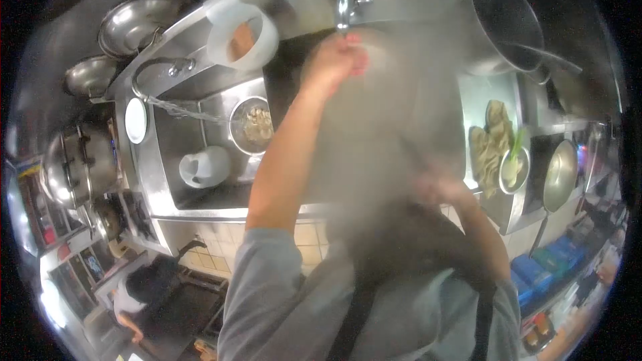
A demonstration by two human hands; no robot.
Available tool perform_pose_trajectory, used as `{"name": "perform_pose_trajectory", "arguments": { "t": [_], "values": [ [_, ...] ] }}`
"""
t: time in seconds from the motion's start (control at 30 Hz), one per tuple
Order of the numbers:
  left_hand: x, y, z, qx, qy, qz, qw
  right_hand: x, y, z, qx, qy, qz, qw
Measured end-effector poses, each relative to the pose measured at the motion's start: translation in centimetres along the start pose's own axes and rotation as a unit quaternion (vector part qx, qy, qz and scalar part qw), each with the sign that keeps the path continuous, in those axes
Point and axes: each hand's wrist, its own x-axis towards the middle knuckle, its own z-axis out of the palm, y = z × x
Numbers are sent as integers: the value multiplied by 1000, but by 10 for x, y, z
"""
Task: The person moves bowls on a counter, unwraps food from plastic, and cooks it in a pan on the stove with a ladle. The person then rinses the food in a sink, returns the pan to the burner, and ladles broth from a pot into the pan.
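Note:
Steam blurs the middle of the view. My left hand (341, 60) is raised just below the metal faucet (343, 3), its fingers curled; whether they hold anything is too blurred to tell. Lower and to the right, my right hand (438, 186) is hazy behind the steam, and its fingers cannot be made out. A pale round shape, perhaps a vessel, shows faintly between the hands. To the left, water runs from a curved spout (137, 80) toward a bowl (237, 124) with pale food pieces in it.
A white tub (264, 43) stands upper left, and a white jug (204, 167) lies in the left sink. On the right are a large pot (491, 13), a crumpled cloth (491, 140), a small bowl (509, 184) with greens and a pan (558, 177). Another person (130, 301) is lower left.

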Motion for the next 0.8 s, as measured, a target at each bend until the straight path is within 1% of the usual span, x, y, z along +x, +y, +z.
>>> {"name": "perform_pose_trajectory", "arguments": {
  "t": [0.03, 0.07, 0.13, 0.17, 0.23, 0.27, 0.33, 0.37, 0.43, 0.47, 0.53, 0.57, 0.63, 0.67, 0.73, 0.8],
  "values": [
    [0, 0, 0, 7, 42, 5, 999, -9, -14, 3, -10, -12, -71, 997],
    [7, -5, -4, 6, 43, 3, 999, -13, -25, 4, -10, -13, -69, 997],
    [20, -14, -12, -140, 66, 121, 980, -18, -43, 5, -10, -36, 12, 999],
    [22, -17, -9, -141, 65, 121, 981, -23, -48, 7, -10, -35, 13, 999],
    [20, -3, 9, -216, 86, 142, 962, -28, -57, 8, 18, -29, 15, 999],
    [15, 5, 14, -218, 84, 146, 961, -29, -59, 9, 15, -26, 13, 999],
    [3, 21, 23, -132, -15, 17, 991, -31, -61, 11, 31, 17, -13, 999],
    [12, 17, 18, -132, -20, 19, 991, -30, -59, 11, 32, 22, -14, 999],
    [34, 2, 4, -94, 39, 42, 994, -30, -54, 11, 79, 21, 4, 997],
    [41, -1, 6, -95, 37, 45, 994, -34, -54, 16, 78, 24, 2, 997],
    [38, 5, 13, -41, 70, 61, 995, -42, -56, 32, 125, 83, -39, 988],
    [34, 6, 14, -41, 74, 62, 995, -43, -62, 34, 122, 81, -40, 988],
    [-4, 23, 25, -182, -51, 96, 977, -46, -73, 34, 3, 40, 47, 998],
    [-17, 21, 23, -181, -52, 97, 977, -45, -71, 33, 4, 41, 45, 998],
    [-46, 17, 9, -137, -68, 25, 988, -44, -61, 28, 27, 26, 7, 999],
    [-90, -5, -6, -129, -143, -21, 981, -49, -55, 22, 16, 20, 17, 1000]
  ]
}}
